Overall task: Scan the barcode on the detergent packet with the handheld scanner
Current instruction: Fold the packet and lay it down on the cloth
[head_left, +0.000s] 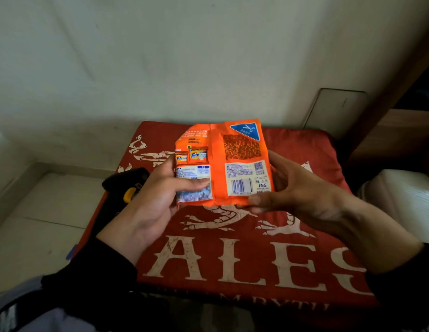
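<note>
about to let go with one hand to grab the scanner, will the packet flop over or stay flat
The packet probably sags a little: it looks creased and partly flattened, so likely thin film. It seems light, since both hands hold it by the edges only. The right hand alone, near the barcode, should keep that part fairly flat.

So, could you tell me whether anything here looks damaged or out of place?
The detergent packet looks creased and its top left corner is folded over, but the barcode at its lower right shows unobstructed. The scanner lies on the red cloth, behind the left hand. Nothing looks spilled.
</note>
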`<action>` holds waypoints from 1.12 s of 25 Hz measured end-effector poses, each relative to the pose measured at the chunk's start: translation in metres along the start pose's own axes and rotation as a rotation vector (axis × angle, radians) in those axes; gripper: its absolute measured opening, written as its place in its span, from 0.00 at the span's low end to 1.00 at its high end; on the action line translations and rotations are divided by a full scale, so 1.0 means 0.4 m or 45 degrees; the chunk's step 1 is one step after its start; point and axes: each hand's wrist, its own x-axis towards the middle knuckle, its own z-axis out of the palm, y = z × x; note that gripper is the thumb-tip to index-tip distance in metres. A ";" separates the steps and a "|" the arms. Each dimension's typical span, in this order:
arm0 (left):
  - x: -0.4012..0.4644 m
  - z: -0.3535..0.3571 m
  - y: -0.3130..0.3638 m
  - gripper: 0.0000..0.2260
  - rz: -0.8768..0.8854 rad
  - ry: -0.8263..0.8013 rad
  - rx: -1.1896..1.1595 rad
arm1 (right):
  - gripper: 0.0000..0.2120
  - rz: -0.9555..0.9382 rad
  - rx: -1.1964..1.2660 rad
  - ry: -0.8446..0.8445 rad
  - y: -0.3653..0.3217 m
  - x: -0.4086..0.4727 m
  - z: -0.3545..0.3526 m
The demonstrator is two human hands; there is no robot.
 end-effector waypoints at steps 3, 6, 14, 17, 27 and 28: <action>0.000 0.003 -0.004 0.14 -0.056 0.050 -0.030 | 0.35 0.026 -0.028 0.028 0.005 0.002 -0.001; -0.002 0.010 -0.009 0.11 -0.124 0.087 -0.039 | 0.23 0.121 0.104 0.129 0.009 0.009 0.002; 0.003 0.003 -0.046 0.11 -0.194 0.059 0.107 | 0.21 0.273 -0.104 0.401 0.052 0.018 -0.015; 0.010 -0.005 -0.041 0.10 -0.217 0.094 0.184 | 0.23 0.376 -0.222 0.408 0.075 0.024 -0.016; 0.036 0.011 -0.078 0.16 0.029 0.117 0.608 | 0.15 0.391 -0.390 0.506 0.086 0.028 -0.015; 0.034 0.010 -0.087 0.22 -0.025 0.052 0.597 | 0.16 0.402 -0.362 0.497 0.088 0.027 -0.015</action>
